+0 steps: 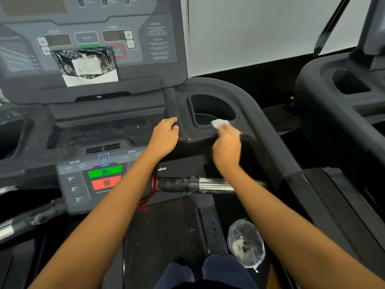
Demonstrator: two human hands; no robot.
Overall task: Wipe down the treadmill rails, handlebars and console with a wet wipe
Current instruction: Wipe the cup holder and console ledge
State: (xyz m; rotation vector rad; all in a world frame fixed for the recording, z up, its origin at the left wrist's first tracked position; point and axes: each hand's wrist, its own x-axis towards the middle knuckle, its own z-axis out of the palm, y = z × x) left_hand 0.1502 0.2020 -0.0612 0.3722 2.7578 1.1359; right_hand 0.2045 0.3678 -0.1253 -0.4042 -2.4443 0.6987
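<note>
The dark treadmill console (135, 90) fills the upper left, with a button panel (93, 180) below it. My right hand (227, 147) grips a small white wet wipe (219, 123) and presses it on the front rim of the right cup holder (212, 111). My left hand (165, 136) rests flat on the console ledge just left of that cup holder, fingers loosely curled, holding nothing. A chrome and black handlebar (200, 185) runs crosswise beneath both forearms. The right side rail (291, 163) slopes down to the lower right.
A plastic-wrapped packet (85, 63) leans on the console display. A clear plastic bag (246, 245) with crumpled white bits lies on the belt by my legs. A second treadmill (343, 90) stands at the right. Another cup holder (10, 138) sits at the far left.
</note>
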